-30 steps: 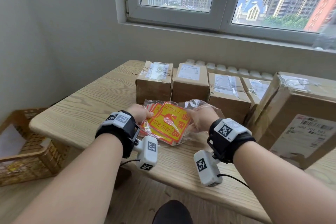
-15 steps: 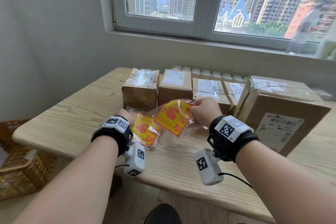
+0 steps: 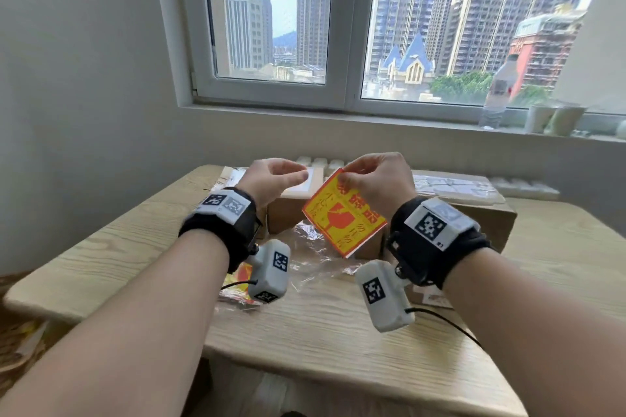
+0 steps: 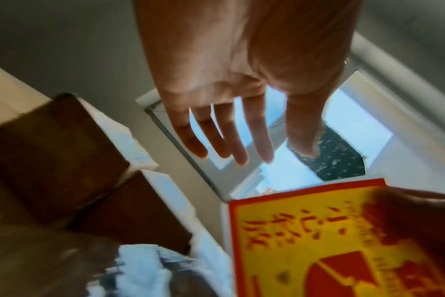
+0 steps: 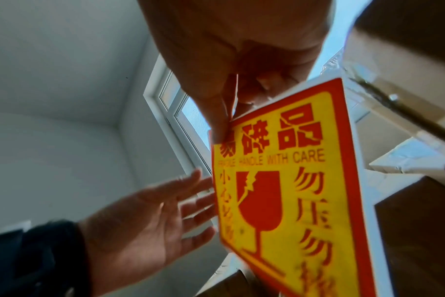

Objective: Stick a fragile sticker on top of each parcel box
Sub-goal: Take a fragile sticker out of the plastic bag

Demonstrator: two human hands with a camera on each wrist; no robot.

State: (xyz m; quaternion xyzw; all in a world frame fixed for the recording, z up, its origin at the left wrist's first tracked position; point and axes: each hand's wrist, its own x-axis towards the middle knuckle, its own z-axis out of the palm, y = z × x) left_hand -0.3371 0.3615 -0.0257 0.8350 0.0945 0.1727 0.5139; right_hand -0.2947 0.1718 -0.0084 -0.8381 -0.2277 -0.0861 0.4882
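My right hand pinches the top corner of a yellow and red fragile sticker, which hangs tilted in the air above the table. The right wrist view shows its printed face and my thumb on its corner. My left hand hovers just left of the sticker with straight, spread fingers and holds nothing. Brown parcel boxes stand in a row behind my hands, partly hidden by them. A larger box stands at the right. The clear sticker bag lies on the table below.
More stickers lie in the bag under my left wrist. The wooden table ends close to me and at the left. A bottle and cups stand on the windowsill. A wicker basket sits on the floor at left.
My right hand has drawn one sticker out of the bag and lifted it. The left hand let go of the bag and rose beside it, open. The view has tilted up.
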